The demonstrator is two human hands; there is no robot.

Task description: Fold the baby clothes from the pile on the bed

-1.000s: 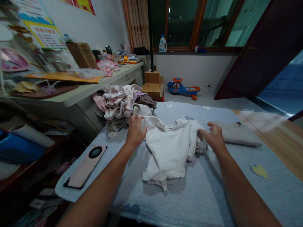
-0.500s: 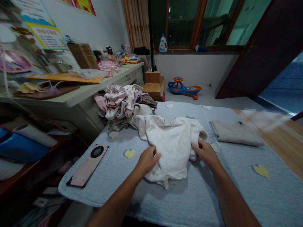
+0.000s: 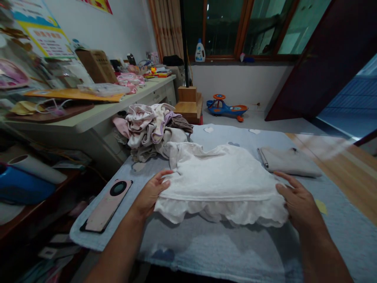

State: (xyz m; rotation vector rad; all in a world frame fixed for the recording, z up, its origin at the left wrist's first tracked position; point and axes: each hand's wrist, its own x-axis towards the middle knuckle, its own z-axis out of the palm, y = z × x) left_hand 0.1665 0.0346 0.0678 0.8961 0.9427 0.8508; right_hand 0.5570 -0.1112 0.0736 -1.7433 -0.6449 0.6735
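A white child's top [image 3: 220, 173] with a ruffled hem is stretched sideways over the light blue bedspread [image 3: 188, 251]. Its neckline points away from me and the ruffle faces me. My left hand [image 3: 153, 191] pinches the left side of the garment just above the ruffle. On the opposite side, my right hand [image 3: 297, 198] grips the right edge, thumb on top. Beyond the right hand lies a folded grey garment [image 3: 290, 161]. Behind the top's left shoulder rises a heap of crumpled clothes [image 3: 153, 129].
A pink phone [image 3: 107, 206] lies face down near the bed's left edge. A cluttered desk [image 3: 88, 120] runs along the left wall. Past the far edge stand a wooden step-shaped piece [image 3: 188, 108] and a blue ride-on toy [image 3: 226, 108] on the floor.
The white top has gone from bunched to spread wide, its ruffled hem now showing. My hands have moved apart, left hand leftward and right hand rightward. The view has shifted slightly.
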